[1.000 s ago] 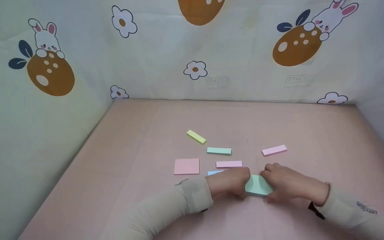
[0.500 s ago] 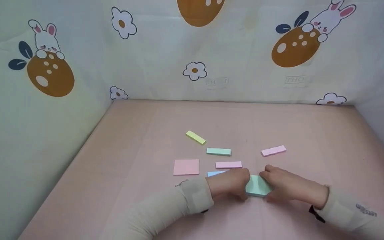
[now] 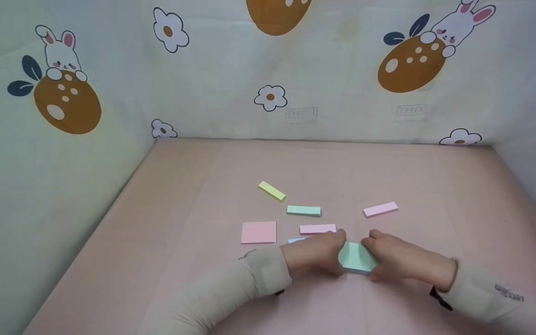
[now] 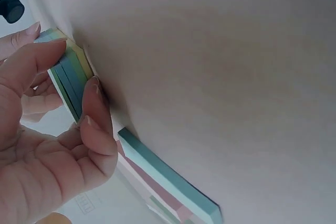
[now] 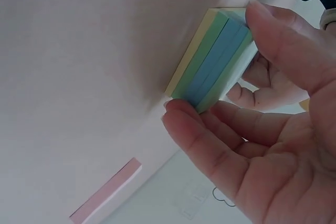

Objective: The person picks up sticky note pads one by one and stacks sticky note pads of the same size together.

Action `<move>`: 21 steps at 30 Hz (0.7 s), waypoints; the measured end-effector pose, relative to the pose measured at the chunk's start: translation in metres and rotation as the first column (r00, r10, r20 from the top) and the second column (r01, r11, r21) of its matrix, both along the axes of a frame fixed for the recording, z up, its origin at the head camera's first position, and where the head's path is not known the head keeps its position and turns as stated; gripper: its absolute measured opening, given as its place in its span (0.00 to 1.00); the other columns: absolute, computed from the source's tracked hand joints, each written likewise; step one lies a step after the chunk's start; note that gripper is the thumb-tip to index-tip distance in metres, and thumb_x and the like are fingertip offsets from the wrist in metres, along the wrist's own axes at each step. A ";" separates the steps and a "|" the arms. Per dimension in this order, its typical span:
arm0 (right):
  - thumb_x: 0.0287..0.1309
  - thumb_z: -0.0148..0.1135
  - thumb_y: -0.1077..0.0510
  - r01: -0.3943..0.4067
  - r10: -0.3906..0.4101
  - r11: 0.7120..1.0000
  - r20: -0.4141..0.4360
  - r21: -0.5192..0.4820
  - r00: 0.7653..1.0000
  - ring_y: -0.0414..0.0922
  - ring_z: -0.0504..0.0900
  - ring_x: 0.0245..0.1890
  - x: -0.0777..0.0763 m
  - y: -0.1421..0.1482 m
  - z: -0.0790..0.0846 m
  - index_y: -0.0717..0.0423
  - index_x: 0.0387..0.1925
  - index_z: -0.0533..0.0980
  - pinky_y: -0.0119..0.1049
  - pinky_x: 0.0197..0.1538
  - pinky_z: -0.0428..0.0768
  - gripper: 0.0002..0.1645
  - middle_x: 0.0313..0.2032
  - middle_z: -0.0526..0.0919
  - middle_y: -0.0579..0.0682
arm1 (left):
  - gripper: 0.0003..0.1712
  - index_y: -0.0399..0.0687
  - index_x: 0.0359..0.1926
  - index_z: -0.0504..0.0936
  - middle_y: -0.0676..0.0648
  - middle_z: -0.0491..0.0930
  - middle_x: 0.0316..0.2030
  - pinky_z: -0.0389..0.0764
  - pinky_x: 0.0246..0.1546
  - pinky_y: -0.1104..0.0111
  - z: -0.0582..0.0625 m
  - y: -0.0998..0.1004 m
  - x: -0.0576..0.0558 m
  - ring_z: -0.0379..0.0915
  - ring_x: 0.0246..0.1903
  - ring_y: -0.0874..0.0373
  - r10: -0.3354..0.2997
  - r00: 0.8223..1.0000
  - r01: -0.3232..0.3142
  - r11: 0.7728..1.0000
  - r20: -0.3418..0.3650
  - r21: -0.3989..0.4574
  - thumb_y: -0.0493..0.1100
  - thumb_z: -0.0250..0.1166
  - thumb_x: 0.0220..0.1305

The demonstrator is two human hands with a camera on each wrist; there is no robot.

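A stack of sticky note pads (image 3: 357,258) with a mint-green top lies between both hands, close to the table. Its side shows layers of yellow, green and blue (image 5: 212,59). My left hand (image 3: 316,251) pinches the stack's left side, thumb toward the near corner and fingers toward the far one. On the opposite side, my right hand (image 3: 403,258) pinches it in the same manner. A narrow blue pad (image 4: 170,174) lies beyond the left hand, which partly hides it in the head view. Just behind that sits a narrow pink pad (image 3: 318,229).
Left of the hands lies a square pink pad (image 3: 258,232). Farther back are a narrow mint pad (image 3: 303,211), a yellow one (image 3: 272,191) and another pink one (image 3: 380,209). Patterned cloth walls (image 3: 221,70) border the pink table (image 3: 193,186) at the back and sides.
My left hand has shifted slightly left and away from me, and a little more of the stack's left part shows. The right hand and the loose pads have stayed put.
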State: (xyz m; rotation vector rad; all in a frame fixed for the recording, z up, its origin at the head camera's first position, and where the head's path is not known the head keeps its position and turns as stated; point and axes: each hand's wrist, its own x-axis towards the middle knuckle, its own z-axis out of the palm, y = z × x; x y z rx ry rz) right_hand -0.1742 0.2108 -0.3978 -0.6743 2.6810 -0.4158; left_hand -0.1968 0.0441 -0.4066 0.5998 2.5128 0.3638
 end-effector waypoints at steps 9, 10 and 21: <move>0.31 0.76 0.61 -0.025 0.027 0.998 -0.040 0.053 0.999 0.44 0.73 0.33 0.001 0.003 0.004 0.69 0.42 0.75 0.44 0.41 0.75 0.31 0.33 0.74 0.52 | 0.29 0.48 0.47 0.67 0.53 0.69 0.30 0.69 0.30 0.73 0.000 -0.002 0.001 0.67 0.29 0.61 -0.015 1.000 0.016 1.000 -0.021 0.009 0.44 0.72 0.46; 0.30 0.76 0.60 -0.019 0.021 0.998 -0.043 0.058 0.999 0.44 0.73 0.33 0.002 0.003 0.005 0.69 0.41 0.75 0.44 0.41 0.75 0.31 0.33 0.74 0.52 | 0.28 0.48 0.46 0.67 0.53 0.69 0.30 0.69 0.30 0.73 0.000 -0.002 0.001 0.67 0.29 0.61 -0.023 0.999 0.023 1.000 -0.029 0.006 0.44 0.72 0.46; 0.31 0.75 0.63 -0.019 0.023 0.997 -0.057 0.070 0.998 0.44 0.72 0.31 0.002 0.000 0.000 0.69 0.40 0.74 0.43 0.39 0.75 0.29 0.31 0.74 0.53 | 0.26 0.48 0.43 0.69 0.54 0.69 0.28 0.69 0.31 0.73 -0.002 0.000 0.000 0.65 0.29 0.61 -0.061 0.998 0.060 0.998 -0.035 -0.018 0.44 0.72 0.46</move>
